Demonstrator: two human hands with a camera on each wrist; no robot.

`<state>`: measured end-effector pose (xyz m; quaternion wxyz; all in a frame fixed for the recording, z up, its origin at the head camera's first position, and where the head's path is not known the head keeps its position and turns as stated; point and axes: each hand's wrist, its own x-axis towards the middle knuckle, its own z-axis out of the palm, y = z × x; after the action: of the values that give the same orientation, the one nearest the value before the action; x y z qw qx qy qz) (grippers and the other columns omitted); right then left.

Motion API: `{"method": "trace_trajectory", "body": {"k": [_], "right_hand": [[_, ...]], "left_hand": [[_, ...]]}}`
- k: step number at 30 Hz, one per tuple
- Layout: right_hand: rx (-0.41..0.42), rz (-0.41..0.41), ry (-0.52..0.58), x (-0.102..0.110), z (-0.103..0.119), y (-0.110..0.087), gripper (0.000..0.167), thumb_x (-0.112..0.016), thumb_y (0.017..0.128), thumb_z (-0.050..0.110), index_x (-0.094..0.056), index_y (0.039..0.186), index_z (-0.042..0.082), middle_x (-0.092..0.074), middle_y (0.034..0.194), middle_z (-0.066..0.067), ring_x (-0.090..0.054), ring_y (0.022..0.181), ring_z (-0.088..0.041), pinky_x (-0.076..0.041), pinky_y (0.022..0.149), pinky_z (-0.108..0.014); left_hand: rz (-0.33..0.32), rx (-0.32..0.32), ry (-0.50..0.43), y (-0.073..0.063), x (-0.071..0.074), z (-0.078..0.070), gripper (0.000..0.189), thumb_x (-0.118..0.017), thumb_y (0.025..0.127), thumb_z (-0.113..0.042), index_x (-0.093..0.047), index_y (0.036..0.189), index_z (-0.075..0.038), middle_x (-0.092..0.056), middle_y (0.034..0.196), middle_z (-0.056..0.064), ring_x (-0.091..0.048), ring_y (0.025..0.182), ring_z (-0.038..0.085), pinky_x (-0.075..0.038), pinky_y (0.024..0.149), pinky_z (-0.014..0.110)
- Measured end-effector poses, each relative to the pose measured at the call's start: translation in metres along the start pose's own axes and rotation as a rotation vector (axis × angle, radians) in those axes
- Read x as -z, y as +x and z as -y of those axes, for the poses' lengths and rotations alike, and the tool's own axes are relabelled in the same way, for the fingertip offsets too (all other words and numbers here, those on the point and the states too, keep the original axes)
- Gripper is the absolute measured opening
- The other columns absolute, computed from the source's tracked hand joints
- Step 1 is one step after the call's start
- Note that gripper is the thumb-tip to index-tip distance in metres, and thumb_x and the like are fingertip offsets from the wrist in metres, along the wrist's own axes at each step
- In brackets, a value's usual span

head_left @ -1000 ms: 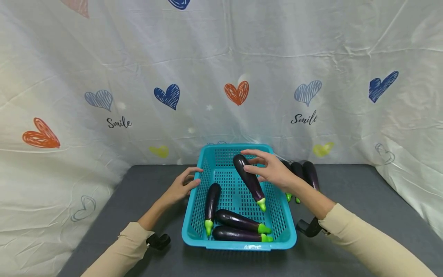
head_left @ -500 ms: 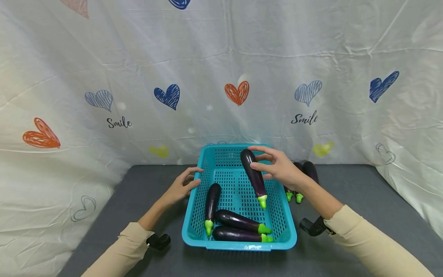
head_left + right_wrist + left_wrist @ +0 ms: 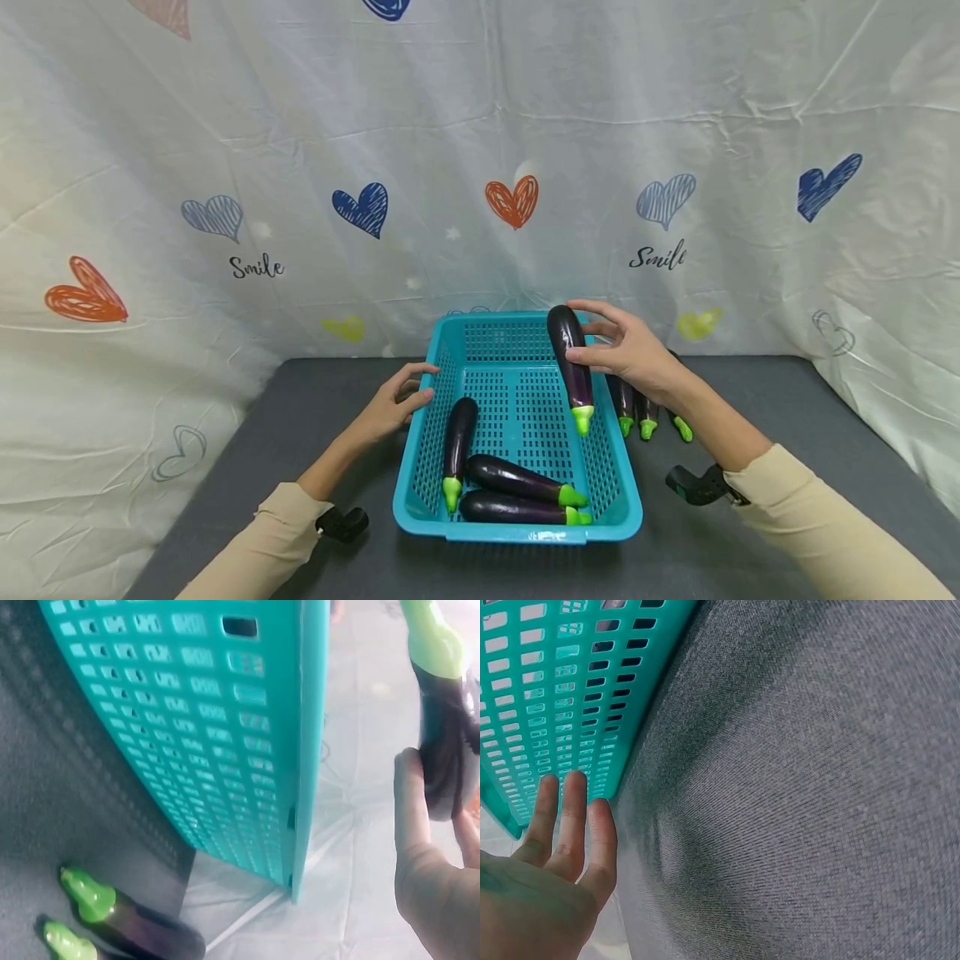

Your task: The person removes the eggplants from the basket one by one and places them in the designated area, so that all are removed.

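Note:
My right hand (image 3: 630, 350) pinches a dark purple eggplant (image 3: 572, 358) between thumb and fingers, its green stem end pointing down. It hangs over the right rim of a blue plastic basket (image 3: 517, 533); in the right wrist view this eggplant (image 3: 446, 742) shows above the rim. At the basket's left side, my left hand (image 3: 393, 400) touches the rim with thumb and index finger. Its other fingers (image 3: 571, 825) extend loosely along the outer wall in the left wrist view. Inside the basket lie three eggplants: one lengthwise (image 3: 459, 446), two crosswise (image 3: 517, 479) near the front.
Several eggplants (image 3: 622, 404) lie on the grey table (image 3: 330, 433) right of the basket, partly hidden by my right hand and forearm. Two of their green stems (image 3: 90, 896) show in the right wrist view. A white cloth (image 3: 442, 125) with printed hearts hangs behind.
My right hand has carried the held eggplant rightward and up, from above the basket's middle to its right rim, turning it more upright. The left hand has stayed in place.

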<state>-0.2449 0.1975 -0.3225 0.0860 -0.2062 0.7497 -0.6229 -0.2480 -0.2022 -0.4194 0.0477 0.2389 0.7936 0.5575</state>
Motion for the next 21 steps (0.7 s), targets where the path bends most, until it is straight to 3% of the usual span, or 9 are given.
{"method": "trace_trajectory", "body": {"k": [4, 10, 16, 21], "right_hand": [[0.009, -0.027, 0.001, 0.007, -0.001, -0.003, 0.069, -0.077, 0.094, 0.017, -0.043, 0.154, 0.019, -0.042, 0.148, -0.016, -0.04, 0.136, -0.033, -0.046, 0.099, -0.057], [0.002, -0.057, 0.029, 0.016, -0.003, -0.008, 0.067, -0.074, 0.096, 0.017, -0.043, 0.155, 0.022, -0.038, 0.151, -0.015, -0.047, 0.131, -0.033, -0.047, 0.097, -0.058], [0.012, -0.076, 0.014, 0.029, -0.004, -0.016, 0.064, -0.07, 0.1, 0.017, -0.04, 0.157, 0.022, -0.037, 0.151, -0.018, -0.057, 0.122, -0.031, -0.051, 0.093, -0.051], [0.009, -0.089, 0.006, 0.041, -0.006, -0.024, 0.065, -0.068, 0.101, 0.015, -0.039, 0.158, 0.023, -0.035, 0.152, -0.019, -0.054, 0.123, -0.029, -0.053, 0.091, -0.045]], "left_hand": [[-0.01, 0.006, 0.02, 0.0, 0.0, 0.0, 0.041, -0.052, 0.109, -0.02, -0.045, 0.149, -0.013, -0.051, 0.137, 0.026, -0.059, 0.109, 0.038, -0.054, 0.073, 0.047], [-0.009, 0.006, 0.016, 0.0, -0.001, -0.001, 0.041, -0.052, 0.109, -0.02, -0.045, 0.149, -0.013, -0.052, 0.135, 0.026, -0.059, 0.107, 0.038, -0.054, 0.073, 0.046], [-0.009, 0.012, 0.007, 0.0, -0.001, -0.002, 0.042, -0.052, 0.109, -0.021, -0.045, 0.149, -0.012, -0.051, 0.136, 0.027, -0.06, 0.106, 0.038, -0.054, 0.071, 0.044], [-0.009, 0.02, -0.011, -0.001, -0.001, -0.002, 0.042, -0.053, 0.108, -0.02, -0.044, 0.149, -0.012, -0.051, 0.136, 0.027, -0.06, 0.108, 0.039, -0.056, 0.075, 0.047]]}}
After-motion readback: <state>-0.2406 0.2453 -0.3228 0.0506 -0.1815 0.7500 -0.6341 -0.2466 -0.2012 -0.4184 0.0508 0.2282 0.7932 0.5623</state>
